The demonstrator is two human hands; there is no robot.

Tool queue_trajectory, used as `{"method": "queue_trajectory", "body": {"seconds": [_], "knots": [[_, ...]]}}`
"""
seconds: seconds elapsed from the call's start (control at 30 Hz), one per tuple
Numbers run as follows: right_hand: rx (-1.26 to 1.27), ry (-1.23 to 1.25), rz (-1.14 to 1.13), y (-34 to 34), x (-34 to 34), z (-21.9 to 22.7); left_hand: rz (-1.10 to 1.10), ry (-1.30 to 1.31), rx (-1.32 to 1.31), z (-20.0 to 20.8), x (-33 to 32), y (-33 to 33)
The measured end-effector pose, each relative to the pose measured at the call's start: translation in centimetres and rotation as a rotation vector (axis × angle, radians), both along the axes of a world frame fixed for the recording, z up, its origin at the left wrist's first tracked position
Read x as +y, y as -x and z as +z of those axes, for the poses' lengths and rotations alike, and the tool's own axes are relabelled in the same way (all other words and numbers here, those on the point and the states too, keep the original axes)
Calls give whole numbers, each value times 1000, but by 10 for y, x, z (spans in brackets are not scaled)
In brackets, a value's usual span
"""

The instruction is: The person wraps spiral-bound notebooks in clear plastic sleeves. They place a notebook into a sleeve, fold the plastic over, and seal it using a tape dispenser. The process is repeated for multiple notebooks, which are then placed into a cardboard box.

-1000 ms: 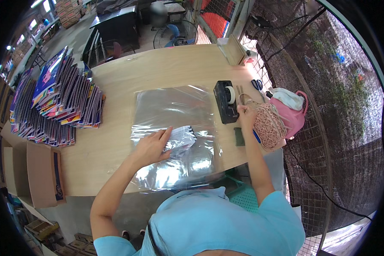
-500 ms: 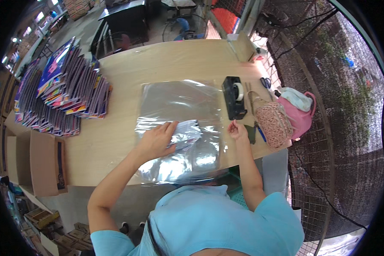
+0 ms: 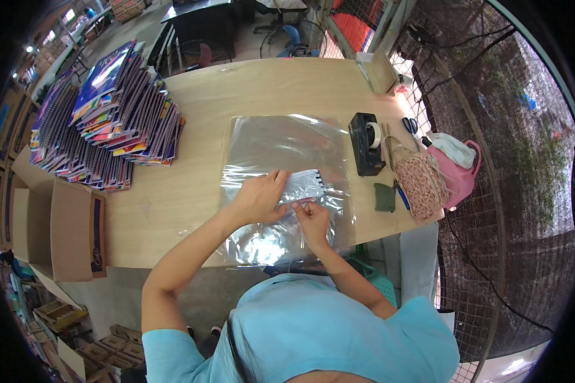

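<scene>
Pressing: left hand [image 3: 257, 197], grip open, on wrapped bundle [image 3: 303, 184]
Right hand [image 3: 313, 221]: grip closed, contents unclear
Worktop [image 3: 236, 92]: pale, notebooks [image 3: 118, 115] left
Floor [image 3: 131, 284]: grey, dark netting [image 3: 476, 147] right

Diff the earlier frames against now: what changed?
The right hand left the tape dispenser and moved left and toward the body, to the near edge of the clear-wrapped package, close beside the left hand. Can't tell if it carries tape. Unchanged: left hand on the package, plastic sheets beneath, notebook stacks, dispenser.
</scene>
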State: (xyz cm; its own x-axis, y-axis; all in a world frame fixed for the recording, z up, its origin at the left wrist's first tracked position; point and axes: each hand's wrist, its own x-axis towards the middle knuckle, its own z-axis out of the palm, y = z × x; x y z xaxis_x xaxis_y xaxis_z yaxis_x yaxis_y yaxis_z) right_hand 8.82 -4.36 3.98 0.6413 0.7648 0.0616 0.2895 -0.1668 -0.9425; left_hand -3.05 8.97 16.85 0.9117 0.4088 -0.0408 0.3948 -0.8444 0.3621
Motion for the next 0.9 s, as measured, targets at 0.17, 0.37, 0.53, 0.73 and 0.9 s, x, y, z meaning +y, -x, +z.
{"method": "queue_trajectory", "body": {"seconds": [0.17,0.37,0.53,0.73,0.9], "knots": [[265,480,382,-3,-9,-68,221,-40,-188,-11,-20,-43],[1133,-127,530,5,-24,-28,615,623,-829,-14,-31,13],[727,-395,452,-55,-13,54,549,272,-896,-41,-44,55],[-188,-226,549,-87,-9,-16,450,859,-942,-113,-56,37],[-555,-390,519,-84,-26,100,128,-72,-902,0,-40,66]]}}
